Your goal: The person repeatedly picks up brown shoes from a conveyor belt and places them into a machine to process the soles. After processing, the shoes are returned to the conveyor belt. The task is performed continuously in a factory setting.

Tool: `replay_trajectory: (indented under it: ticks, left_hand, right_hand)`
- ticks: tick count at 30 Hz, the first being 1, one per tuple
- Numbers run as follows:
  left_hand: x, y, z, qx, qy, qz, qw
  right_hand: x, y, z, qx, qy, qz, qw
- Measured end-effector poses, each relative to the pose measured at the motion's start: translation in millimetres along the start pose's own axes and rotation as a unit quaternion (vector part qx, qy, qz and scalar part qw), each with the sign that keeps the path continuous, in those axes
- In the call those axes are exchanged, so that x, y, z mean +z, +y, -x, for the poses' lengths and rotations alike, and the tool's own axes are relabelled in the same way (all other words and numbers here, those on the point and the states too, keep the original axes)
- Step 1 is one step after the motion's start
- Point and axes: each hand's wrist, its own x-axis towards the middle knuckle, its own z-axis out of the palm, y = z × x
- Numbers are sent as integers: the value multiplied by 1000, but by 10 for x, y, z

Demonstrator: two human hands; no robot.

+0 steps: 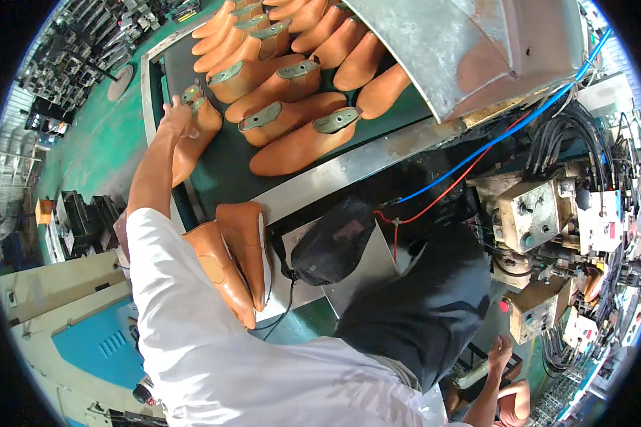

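My left hand is closed on the top of a tan leather shoe upper on a green last, at the left edge of a dark conveyor belt. The shoe's toe points down toward me. Beside that hand, several similar tan shoe uppers on lasts lie in rows on the belt. My right hand hangs low at the right, below the control boxes, its fingers curled with nothing visible in them. Two tan shoes rest close together near my left arm.
A metal hood covers the belt's far right part. Blue hose and red tubing cross toward the machine. Control boxes with cables stand at right. A black covered object sits in front of me. Racks line the far left.
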Motion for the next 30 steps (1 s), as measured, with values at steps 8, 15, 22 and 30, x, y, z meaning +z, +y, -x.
replay_trajectory:
  ticks: [8,15,22,30]
  left_hand:
    - [-401,222,246,-32,12,56,998]
    - [-1,310,7,15,67,136,988]
    - [693,-324,402,36,180,401,898]
    - [878,-470,270,20,177,354,918]
  right_hand:
    - [70,272,477,84,2,-7,996]
    - [71,584,626,121,12,-81,989]
    - [-973,-2944,-862,-264,93,-73,957]
    - [-1805,-6527,-1248,-580,325,-160,729]
